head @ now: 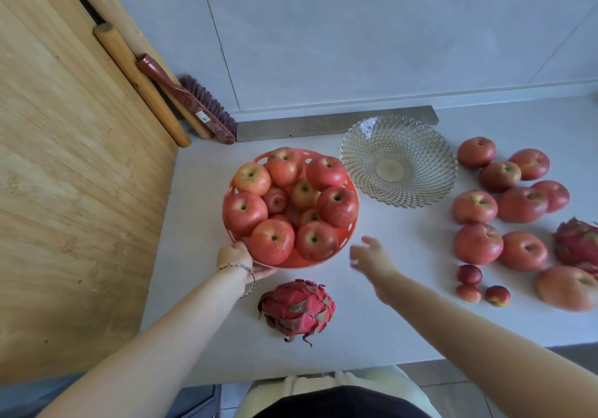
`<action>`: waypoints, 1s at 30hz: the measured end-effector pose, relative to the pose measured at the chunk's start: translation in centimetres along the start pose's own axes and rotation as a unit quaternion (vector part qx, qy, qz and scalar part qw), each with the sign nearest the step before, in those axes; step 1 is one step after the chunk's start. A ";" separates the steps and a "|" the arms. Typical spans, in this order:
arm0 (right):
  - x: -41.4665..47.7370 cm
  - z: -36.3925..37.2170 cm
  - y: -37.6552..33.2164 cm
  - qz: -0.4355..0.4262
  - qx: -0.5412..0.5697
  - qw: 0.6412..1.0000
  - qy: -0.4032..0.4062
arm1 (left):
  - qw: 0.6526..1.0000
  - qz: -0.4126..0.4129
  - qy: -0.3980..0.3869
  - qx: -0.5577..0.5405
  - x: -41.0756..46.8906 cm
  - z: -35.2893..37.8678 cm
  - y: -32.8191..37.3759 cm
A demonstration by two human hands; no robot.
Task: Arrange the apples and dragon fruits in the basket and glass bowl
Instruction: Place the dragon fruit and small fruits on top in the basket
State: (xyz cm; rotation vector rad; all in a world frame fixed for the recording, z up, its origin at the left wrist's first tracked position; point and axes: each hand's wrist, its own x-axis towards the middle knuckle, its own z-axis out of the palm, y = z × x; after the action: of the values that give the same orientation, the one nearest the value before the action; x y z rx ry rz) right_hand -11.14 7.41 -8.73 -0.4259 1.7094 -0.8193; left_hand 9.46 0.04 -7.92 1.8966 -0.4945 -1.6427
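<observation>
An orange basket (345, 241) holds several red apples (271, 241) piled to the rim. My left hand (238, 257) grips its near-left rim. My right hand (370, 255) hovers blurred just right of the basket, fingers apart, holding nothing. The glass bowl (398, 160) stands with nothing in it behind and right of the basket. One dragon fruit (297, 309) lies in front of the basket. Another dragon fruit (577, 243) sits at the right edge. Several loose apples (477, 243) lie on the counter at right.
Three small red fruits (470, 275) lie near the loose apples. A large wooden board (64, 175), rolling pins (142, 84) and a red brush (194, 107) lean at the left. The white counter (382, 327) ends at its near edge just beyond my body.
</observation>
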 end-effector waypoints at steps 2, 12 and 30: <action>-1.4 1.0 1.1 0.037 -0.210 0.975 -0.066 | 1.000 0.011 0.006 0.014 0.2 0.1 0.6; -3.2 7.4 2.3 -0.272 -0.668 0.671 -0.171 | 0.995 0.010 -0.061 0.074 0.5 -0.9 1.2; -3.6 4.6 -12.7 -0.454 -0.230 0.861 0.021 | 0.982 0.093 -0.102 0.130 2.3 -2.4 0.9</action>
State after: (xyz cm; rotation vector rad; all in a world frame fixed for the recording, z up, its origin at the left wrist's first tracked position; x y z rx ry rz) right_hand -7.36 -0.37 2.24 -1.6374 1.7100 -1.0571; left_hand 12.32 -1.67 -8.95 1.8037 -0.9824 -1.7223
